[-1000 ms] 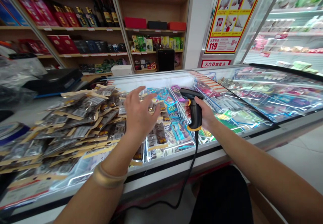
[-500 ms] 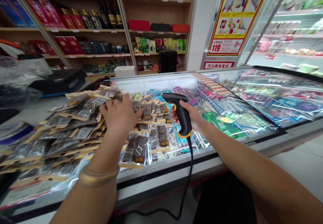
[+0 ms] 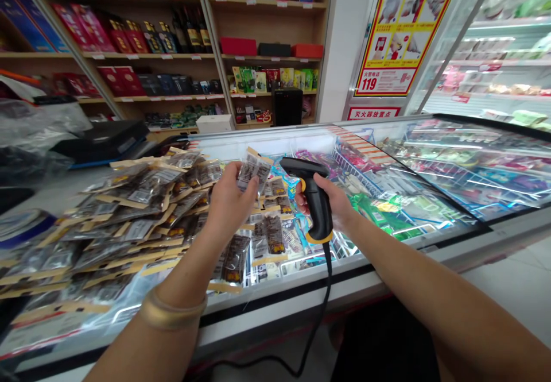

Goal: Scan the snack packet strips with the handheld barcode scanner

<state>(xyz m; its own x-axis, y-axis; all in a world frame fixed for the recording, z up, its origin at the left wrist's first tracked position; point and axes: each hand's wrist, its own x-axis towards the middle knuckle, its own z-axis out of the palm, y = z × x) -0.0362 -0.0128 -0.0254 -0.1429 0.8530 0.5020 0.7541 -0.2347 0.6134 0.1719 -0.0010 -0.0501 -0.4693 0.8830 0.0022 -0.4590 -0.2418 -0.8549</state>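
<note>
Between the thumb and fingers of my left hand [image 3: 232, 201] is a small clear packet [image 3: 255, 170] with tan edges, raised above the freezer glass. My right hand [image 3: 329, 198] is wrapped round the grip of a black and yellow barcode scanner [image 3: 316, 204], whose head points left, close beside the packet. A large pile of similar packets [image 3: 142, 192] lies to the left of my left hand. More packets [image 3: 269, 235] are spread on the glass below the packet and scanner.
The chest freezer's front edge [image 3: 275, 307] runs across the near side. A black cable [image 3: 318, 319] hangs from the scanner. At the left are a blue-white roll [image 3: 26, 224] and a black device [image 3: 103, 141]; shelves [image 3: 271, 3] stand behind.
My left hand has lifted a packet from beside the pile and moved right, towards the scanner. The scanner has shifted slightly right and down in my right hand.
</note>
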